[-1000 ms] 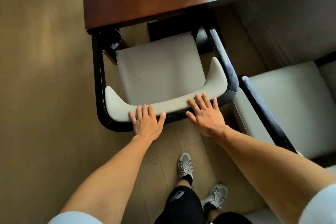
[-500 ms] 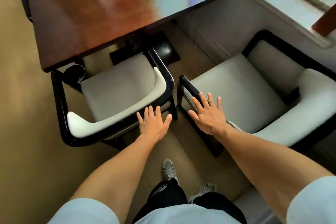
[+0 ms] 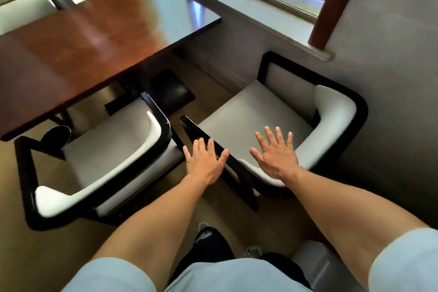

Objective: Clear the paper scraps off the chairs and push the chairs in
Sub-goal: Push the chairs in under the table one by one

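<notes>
- The table [image 3: 94,38] is my landmark. Left of everything, the tucked chair [image 3: 104,161] sits with its seat front partly under the table's near edge, its curved white back toward me. I see no paper scraps on its seat.
- Next comes my left hand [image 3: 205,163], fingers straight and slightly spread, holding nothing. It hovers over the gap between the two chairs, its fingertips at the black armrest [image 3: 203,136] of the second one; I can't tell whether they touch it.
- Then my right hand [image 3: 276,155], fingers splayed wide, empty, above the near part of that chair's seat and its padded back rim. Contact is unclear here too.
- Furthest right, the pulled-out chair [image 3: 272,111] stands clear of the table's right corner, turned askew. Its open seat front points back toward the table's corner, and its back curves round on the side away from the table and toward me.
- Its seat looks bare, so I judge the pushing is what remains.
- The relation that matters: the chair lies ahead of both sets of fingers, the table ahead and to the left. My right hand is nearer the back rim, my left nearer the arm, so I'd swing the chair leftward as I push.
</notes>
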